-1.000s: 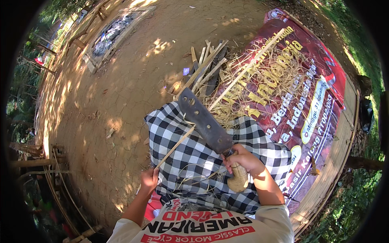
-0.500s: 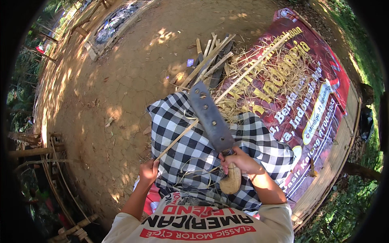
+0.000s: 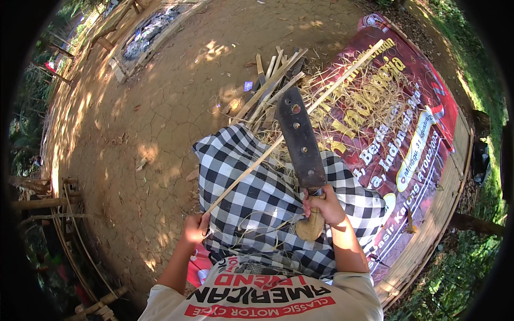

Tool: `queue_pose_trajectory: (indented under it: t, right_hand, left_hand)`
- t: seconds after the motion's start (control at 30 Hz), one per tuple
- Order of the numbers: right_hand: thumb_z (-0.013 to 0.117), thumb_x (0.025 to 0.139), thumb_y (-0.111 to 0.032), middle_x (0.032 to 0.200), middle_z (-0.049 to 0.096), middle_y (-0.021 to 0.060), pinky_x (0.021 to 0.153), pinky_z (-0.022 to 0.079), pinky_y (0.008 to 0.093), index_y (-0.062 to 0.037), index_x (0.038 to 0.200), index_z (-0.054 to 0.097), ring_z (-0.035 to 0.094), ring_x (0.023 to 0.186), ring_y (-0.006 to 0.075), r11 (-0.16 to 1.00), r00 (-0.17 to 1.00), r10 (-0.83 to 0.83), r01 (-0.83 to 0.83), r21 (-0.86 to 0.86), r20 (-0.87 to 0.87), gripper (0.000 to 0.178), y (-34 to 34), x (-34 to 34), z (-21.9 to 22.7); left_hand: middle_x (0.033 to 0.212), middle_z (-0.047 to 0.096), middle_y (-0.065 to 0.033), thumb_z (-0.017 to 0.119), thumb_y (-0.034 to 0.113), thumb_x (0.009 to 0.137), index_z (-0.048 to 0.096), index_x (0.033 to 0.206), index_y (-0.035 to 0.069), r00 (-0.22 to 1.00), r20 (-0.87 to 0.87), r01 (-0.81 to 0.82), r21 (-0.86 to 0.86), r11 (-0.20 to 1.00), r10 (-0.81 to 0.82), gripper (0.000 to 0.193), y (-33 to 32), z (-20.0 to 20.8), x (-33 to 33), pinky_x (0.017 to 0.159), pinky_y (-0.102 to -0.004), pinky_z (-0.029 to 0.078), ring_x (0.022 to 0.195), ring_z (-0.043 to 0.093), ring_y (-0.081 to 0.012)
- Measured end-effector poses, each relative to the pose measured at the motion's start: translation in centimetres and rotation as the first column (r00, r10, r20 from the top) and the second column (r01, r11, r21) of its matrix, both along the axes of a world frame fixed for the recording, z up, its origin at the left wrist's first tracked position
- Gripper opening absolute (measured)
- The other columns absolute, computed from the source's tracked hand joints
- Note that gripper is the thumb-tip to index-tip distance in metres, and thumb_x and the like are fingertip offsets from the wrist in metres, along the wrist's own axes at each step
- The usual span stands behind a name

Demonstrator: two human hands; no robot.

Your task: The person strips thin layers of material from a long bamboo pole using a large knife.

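My right hand point(image 3: 325, 206), at about 4 o'clock from the middle of the head view, is wrapped around the wooden handle point(image 3: 310, 227) of a broad knife, gripping it close to the blade point(image 3: 303, 142). The rounded butt of the handle sticks out below my fingers at 7 o'clock, and the dark blade, with a row of round holes or studs along it, points between 11 and 12. My left hand point(image 3: 196, 230), at 7 o'clock in the view, is closed around the near end of a long pale strip point(image 3: 251, 168). From there the strip runs straight out toward 1 to 2 o'clock, passing behind the blade; I cannot tell whether the two touch.

A black-and-white checked cloth point(image 3: 251, 198) covers my lap under both hands, with a few thin curls on it. At 2 o'clock, beneath the far stretch of the strip, tangled shavings point(image 3: 369, 101) lie on a dark red banner point(image 3: 450, 125). The banner is spread on a bamboo platform point(image 3: 412, 257), whose slats show at 4 o'clock. A bundle of split sticks point(image 3: 273, 85) lies near 12, just beside a small purple packet point(image 3: 248, 85). Farther off, at 11, a framed patch of ash point(image 3: 152, 32) sits on the bare ground point(image 3: 134, 123).
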State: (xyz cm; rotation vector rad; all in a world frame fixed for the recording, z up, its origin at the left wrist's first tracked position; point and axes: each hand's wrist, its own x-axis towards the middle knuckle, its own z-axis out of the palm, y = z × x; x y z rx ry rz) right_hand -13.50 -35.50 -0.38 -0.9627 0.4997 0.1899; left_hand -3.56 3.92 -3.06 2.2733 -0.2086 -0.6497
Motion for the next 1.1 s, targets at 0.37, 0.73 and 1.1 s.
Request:
queue_pose_trajectory:
  t: [0.37,0.73,1.1]
  right_hand:
    - [0.067,0.081,-0.004,0.067,0.057,0.0047,0.052,0.046,0.0268,0.0005,0.085,0.054,0.057,0.057,0.0121,0.928,0.994,-0.111,0.108,-0.356,0.012,0.015,0.5,0.2,1.5]
    - [0.071,0.072,-0.012,0.074,0.063,0.0158,0.058,0.05,0.0409,0.001,0.095,0.057,0.063,0.065,0.0368,0.396,0.981,0.126,0.086,-0.914,0.147,0.03,3.1,1.9,4.3]
    - [0.071,0.07,-0.01,0.08,0.062,0.0146,0.059,0.049,0.0398,0.0013,0.093,0.056,0.061,0.067,0.0329,0.209,0.924,0.361,0.054,-0.977,0.128,0.029,3.0,4.1,4.6]
  left_hand:
    - [0.046,0.042,0.0008,0.058,0.043,0.091,0.054,0.055,-0.004,0.941,-0.328,0.127,0.13,0.983,-0.078,0.06,-0.4,3.4,2.3,0.042,-0.034,0.031,0.048,0.038,-0.0084]
    - [0.045,0.041,-0.0018,0.051,0.037,0.096,0.053,0.057,-0.006,0.951,-0.295,0.12,0.062,0.991,-0.097,0.058,-1.0,3.6,1.8,0.044,-0.035,0.032,0.049,0.037,-0.0097]
    - [0.064,0.057,-0.0263,0.051,0.043,0.091,0.063,0.069,-0.002,0.966,-0.082,0.26,0.342,0.903,-0.247,0.051,-1.0,2.3,0.8,0.06,-0.0479,0.044,0.067,0.058,-0.046]
